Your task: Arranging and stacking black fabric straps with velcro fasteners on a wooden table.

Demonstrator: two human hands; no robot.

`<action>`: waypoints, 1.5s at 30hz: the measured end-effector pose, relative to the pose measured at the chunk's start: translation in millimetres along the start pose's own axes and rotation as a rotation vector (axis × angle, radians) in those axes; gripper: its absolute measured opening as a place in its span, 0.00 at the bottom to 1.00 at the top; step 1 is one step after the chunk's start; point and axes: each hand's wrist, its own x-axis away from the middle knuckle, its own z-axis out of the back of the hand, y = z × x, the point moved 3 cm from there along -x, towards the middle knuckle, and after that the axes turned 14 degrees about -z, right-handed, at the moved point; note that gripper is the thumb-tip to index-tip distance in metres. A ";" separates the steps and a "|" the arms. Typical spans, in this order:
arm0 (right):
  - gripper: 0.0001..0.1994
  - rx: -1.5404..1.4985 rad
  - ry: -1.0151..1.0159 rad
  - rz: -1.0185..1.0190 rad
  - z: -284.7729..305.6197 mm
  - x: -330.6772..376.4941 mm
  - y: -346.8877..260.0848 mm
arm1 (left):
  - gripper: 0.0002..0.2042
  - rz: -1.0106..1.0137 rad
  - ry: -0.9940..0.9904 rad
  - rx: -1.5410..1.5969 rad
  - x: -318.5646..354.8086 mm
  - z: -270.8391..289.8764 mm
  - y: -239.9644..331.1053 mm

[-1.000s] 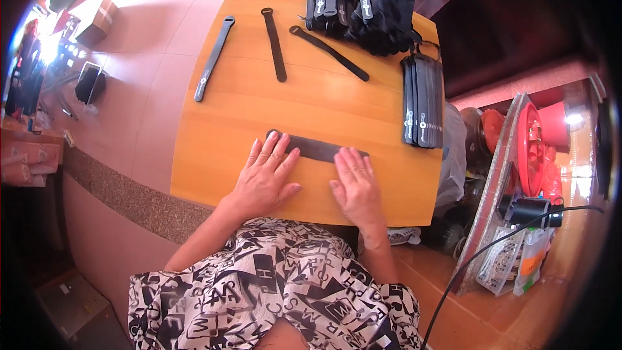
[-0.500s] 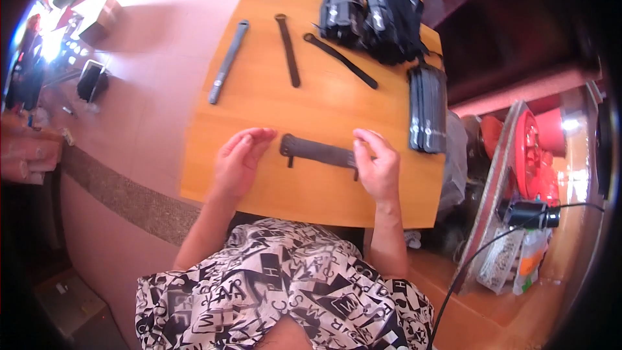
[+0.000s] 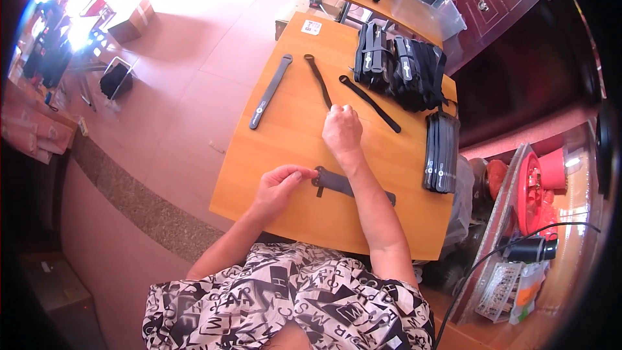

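I move my right hand (image 3: 342, 131) off the grey strap (image 3: 338, 183) to grip the middle black strap (image 3: 317, 79); my left hand (image 3: 278, 193) pinches the grey strap's end, engaging 2 straps on the desk (image 3: 291, 146).

One left hand (image 3: 277, 189), one right hand (image 3: 343, 128), one table (image 3: 285, 139), four single straps (image 3: 270, 92).
The four single straps comprise three slim ones above the frame's centre, one grey and two darker, and one wide strap (image 3: 338, 183) just below centre. Right of upper centre: two bundles (image 3: 372, 58), then one stack (image 3: 441, 152) below; the number of pieces in each cannot be told. Top centre: one white label (image 3: 311, 27). Upper right: one clear bin (image 3: 448, 21). Upper left: one brown box (image 3: 131, 23).
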 end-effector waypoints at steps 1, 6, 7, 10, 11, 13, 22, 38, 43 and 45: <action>0.07 -0.057 -0.016 -0.049 3.1 -0.1 3.3 | 0.09 -0.009 -0.014 0.010 0.2 0.0 -0.4; 0.03 -0.407 0.100 0.047 65.6 28.5 7.5 | 0.11 -0.020 -0.100 -0.171 1.3 1.9 5.1; 0.03 -0.491 0.088 0.062 86.2 43.9 5.5 | 0.12 -0.047 -0.155 -0.231 3.5 -0.7 8.9; 0.05 -0.624 -0.193 0.034 129.7 95.8 10.0 | 0.16 -0.044 -0.121 -0.114 16.7 -10.6 9.8; 0.06 -0.653 -0.305 0.003 140.2 114.3 14.5 | 0.16 -0.035 -0.133 -0.108 18.4 -21.4 16.1; 0.07 -0.688 -0.388 0.032 155.5 138.4 20.5 | 0.18 0.181 -0.050 0.305 20.8 -45.4 28.3; 0.07 -0.693 -0.530 -0.267 170.0 178.1 89.5 | 0.08 0.198 0.137 0.014 22.3 -35.3 17.7; 0.03 -0.945 -0.416 -0.726 136.3 186.3 156.5 | 0.08 0.280 0.055 -0.259 29.1 -40.2 7.4; 0.02 -0.863 -0.439 -0.619 131.6 183.1 158.0 | 0.05 0.273 0.046 -0.522 27.9 -34.2 7.3; 0.02 -0.809 -0.365 -0.600 130.2 185.8 164.7 | 0.05 -0.078 -0.146 -0.807 21.0 -33.2 5.2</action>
